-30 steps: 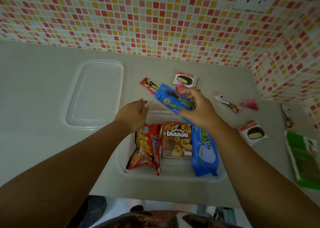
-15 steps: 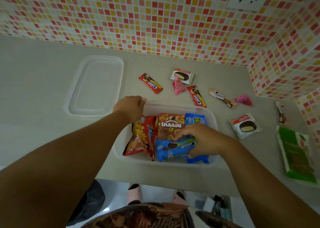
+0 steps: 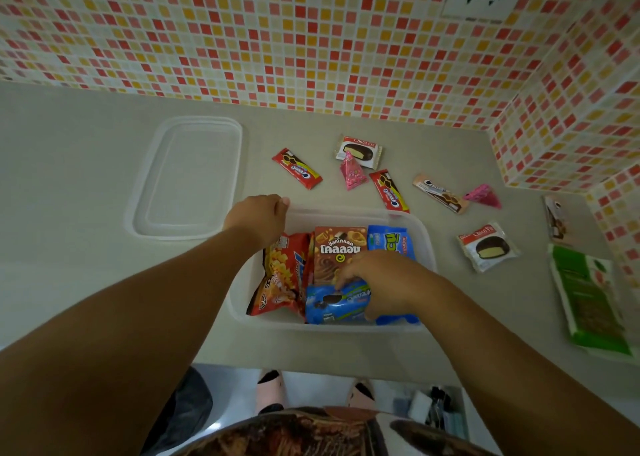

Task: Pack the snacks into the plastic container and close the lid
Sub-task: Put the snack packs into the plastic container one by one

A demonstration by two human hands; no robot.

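Clear plastic container (image 3: 427, 237) at counter's front edge, left hand (image 3: 258, 218) gripping its far-left rim, right hand (image 3: 384, 282) inside pinching blue cookie pack (image 3: 334, 305) against near wall, lid (image 3: 188, 178) lying left of container, loose snacks (image 3: 388, 190) beyond far rim

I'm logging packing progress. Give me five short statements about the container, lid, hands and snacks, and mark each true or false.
1. The lid lies on the counter, off the container. True.
2. The right hand rests on a blue cookie pack inside the container. True.
3. The left hand holds the lid. False: it is at the container's far left rim.
4. Every snack is packed. False: several lie on the counter.
5. A brown box sits in the container. True.
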